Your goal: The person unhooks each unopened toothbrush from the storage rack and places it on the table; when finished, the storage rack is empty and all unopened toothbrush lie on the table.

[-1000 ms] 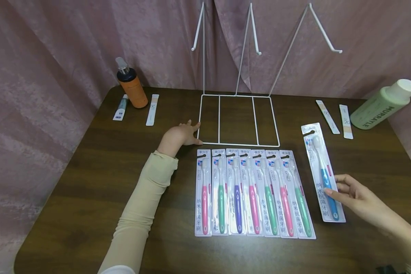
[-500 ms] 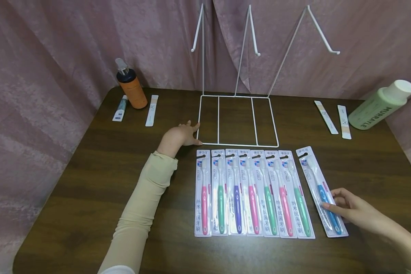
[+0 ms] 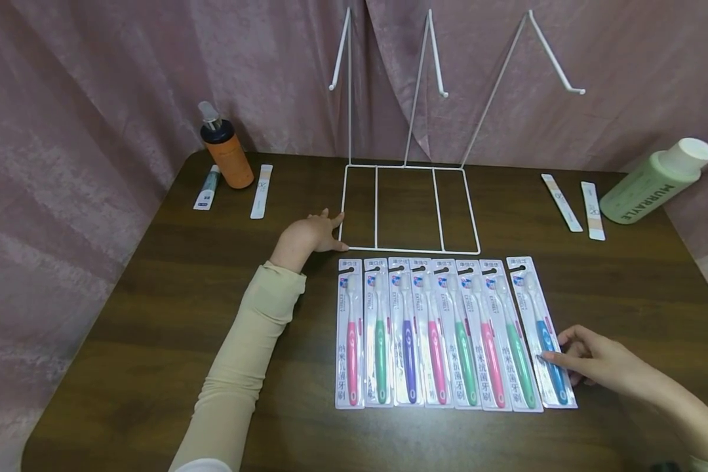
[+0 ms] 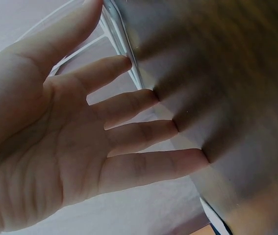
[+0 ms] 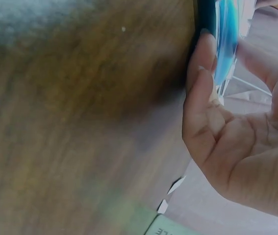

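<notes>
- Blue-handled toothbrush pack (image 3: pixel 541 334) is what your right hand (image 3: pixel 596 360) is on: fingers stretched out fairly flat, fingertips (image 3: pixel 547 357) touching the lower half of the card, thumb along its right edge. Nothing is curled round it, it just lies flat on the table.
- That pack sits at the right end of the row of toothbrush packs (image 3: pixel 431 333), at roughly 5 o'clock on the dark wooden table (image 3: pixel 153 314), its left edge right up against the green one next door. It leans a touch, top tipped toward 11 o'clock.
- From the right wrist view you only get blur, but the blue handle (image 5: pixel 225 41) shows just past your fingertips.
- Your left hand (image 3: pixel 308 235) lies flat at about 9 o'clock from the white wire rack (image 3: pixel 410 206), fingers spread and relaxed, tips touching the rack's front left corner. The left wrist view backs that up: open palm (image 4: pixel 55 147), fingers fanned, white wire (image 4: pixel 124 44) by the fingertips.
- Off at 10 o'clock: an orange pump bottle (image 3: pixel 227 149), a small tube (image 3: pixel 207 187) and a paper strip (image 3: pixel 262 191).
- At 2 o'clock: a green bottle (image 3: pixel 655 182) lying tilted, plus two more strips (image 3: pixel 575 200) just left of it.
- Pink curtain (image 3: pixel 94 98) all round the back.
</notes>
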A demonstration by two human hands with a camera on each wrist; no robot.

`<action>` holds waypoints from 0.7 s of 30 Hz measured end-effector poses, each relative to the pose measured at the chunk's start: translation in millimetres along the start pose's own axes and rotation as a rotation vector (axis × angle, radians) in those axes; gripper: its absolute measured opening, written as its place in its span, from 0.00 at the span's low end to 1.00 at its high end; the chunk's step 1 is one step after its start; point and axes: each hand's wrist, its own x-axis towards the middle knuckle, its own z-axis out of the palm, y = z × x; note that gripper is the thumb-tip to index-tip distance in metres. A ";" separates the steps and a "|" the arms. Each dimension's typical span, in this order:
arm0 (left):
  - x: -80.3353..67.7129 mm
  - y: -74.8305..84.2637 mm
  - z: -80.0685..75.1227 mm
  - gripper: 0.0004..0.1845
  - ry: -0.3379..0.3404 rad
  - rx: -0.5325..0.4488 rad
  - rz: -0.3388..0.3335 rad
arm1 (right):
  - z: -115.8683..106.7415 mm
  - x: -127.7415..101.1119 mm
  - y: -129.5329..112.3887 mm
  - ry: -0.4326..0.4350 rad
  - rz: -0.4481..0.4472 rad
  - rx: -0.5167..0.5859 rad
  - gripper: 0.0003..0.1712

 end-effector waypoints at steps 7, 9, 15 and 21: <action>-1.1 0.7 -1.5 0.44 0.001 -0.002 0.008 | -4.4 1.3 -2.3 -0.026 -0.025 -0.035 0.31; -1.5 0.6 -2.4 0.44 -0.002 -0.003 0.011 | -5.0 0.7 -2.9 -0.034 -0.031 -0.042 0.31; -2.5 -0.9 -7.1 0.43 0.006 -0.013 0.015 | -5.3 0.5 -5.6 -0.018 -0.017 -0.084 0.33; -5.2 -3.4 -9.5 0.43 0.005 -0.026 0.021 | -6.9 2.5 -7.6 -0.010 -0.009 -0.112 0.34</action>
